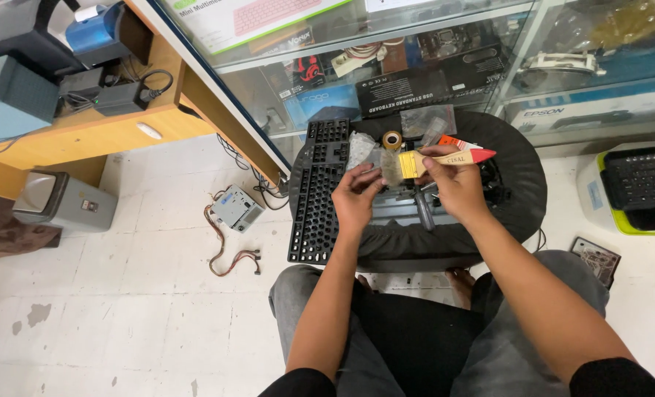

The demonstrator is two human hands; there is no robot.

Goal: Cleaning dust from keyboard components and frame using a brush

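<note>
My right hand (456, 184) grips a paintbrush (445, 159) with a pale wooden handle, red tip and pale bristles, held level above a round black stool (522, 184). My left hand (357, 195) is beside it, fingertips touching the bristles at the brush's left end. A black keyboard (316, 198) lies upright along the stool's left side, partly under my left hand. A screwdriver with a grey handle (424, 209) lies on the stool below my right hand. A roll of tape (392, 140) and clear plastic bags (359, 147) rest further back on the stool.
Glass display cabinet (416, 66) with boxed goods stands behind the stool. A small grey drive with loose cables (235, 209) lies on the tiled floor at left. A grey bin (63, 202) stands under a wooden desk (107, 132). Another keyboard on a white-green box (640, 187) is at right.
</note>
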